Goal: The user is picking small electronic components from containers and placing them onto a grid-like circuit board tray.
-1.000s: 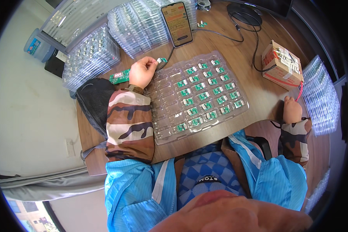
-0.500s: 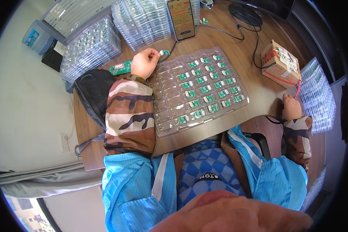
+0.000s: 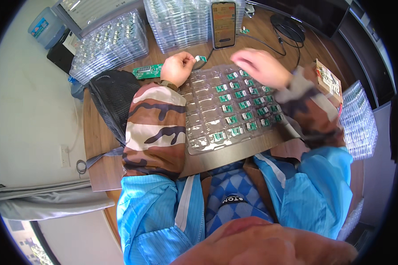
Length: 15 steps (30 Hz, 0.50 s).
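A clear plastic blister tray (image 3: 208, 132) lies on the wooden table in front of me, its right half filled with several small green circuit modules (image 3: 243, 106). My left hand (image 3: 177, 67) rests at the tray's far left corner, pinching one small green module (image 3: 200, 58) between its fingertips. My right hand (image 3: 260, 66) hovers blurred over the tray's far right part, fingers loosely spread; nothing shows in it. A green circuit board with a display (image 3: 147, 70) lies just left of my left hand.
Stacks of clear trays (image 3: 110, 44) stand at the far left and far middle (image 3: 177, 22), more at the right edge (image 3: 358, 119). A phone (image 3: 223, 24) leans upright behind the tray. A cardboard box (image 3: 329, 81) sits at right, black cables (image 3: 287, 26) behind, a black mesh bag (image 3: 112, 99) at left.
My right hand has swung from the table's right edge by the cardboard box up and left over the tray. The left hand stays at the tray's corner with its module.
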Each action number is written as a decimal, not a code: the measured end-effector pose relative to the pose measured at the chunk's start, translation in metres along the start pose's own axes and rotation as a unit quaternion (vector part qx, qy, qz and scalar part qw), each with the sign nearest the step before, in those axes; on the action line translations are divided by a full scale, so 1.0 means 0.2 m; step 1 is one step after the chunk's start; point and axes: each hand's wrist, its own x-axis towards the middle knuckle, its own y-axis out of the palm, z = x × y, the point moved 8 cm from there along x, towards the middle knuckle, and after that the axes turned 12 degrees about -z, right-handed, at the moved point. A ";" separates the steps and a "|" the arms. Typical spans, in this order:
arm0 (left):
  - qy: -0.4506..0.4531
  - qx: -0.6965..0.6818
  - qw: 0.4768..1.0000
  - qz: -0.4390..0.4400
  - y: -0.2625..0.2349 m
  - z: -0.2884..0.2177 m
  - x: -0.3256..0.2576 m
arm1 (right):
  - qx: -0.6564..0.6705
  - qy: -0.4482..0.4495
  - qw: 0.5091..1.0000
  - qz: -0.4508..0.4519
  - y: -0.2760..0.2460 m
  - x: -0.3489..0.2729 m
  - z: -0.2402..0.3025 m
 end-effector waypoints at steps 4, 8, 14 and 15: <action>0.010 -0.034 0.999 -0.025 -0.03 -0.02 -0.01 | 0.092 0.110 0.989 0.045 0.38 0.23 -0.23; 0.002 -0.031 0.999 -0.023 -0.02 -0.02 0.00 | 0.298 0.362 0.871 0.147 0.60 0.21 -0.35; 0.018 -0.028 0.999 -0.019 -0.04 -0.02 -0.03 | 0.390 0.422 0.799 0.178 0.68 0.17 -0.31; 0.027 -0.018 0.999 -0.020 -0.04 -0.03 -0.03 | 0.418 0.426 0.781 0.182 0.69 0.16 -0.30</action>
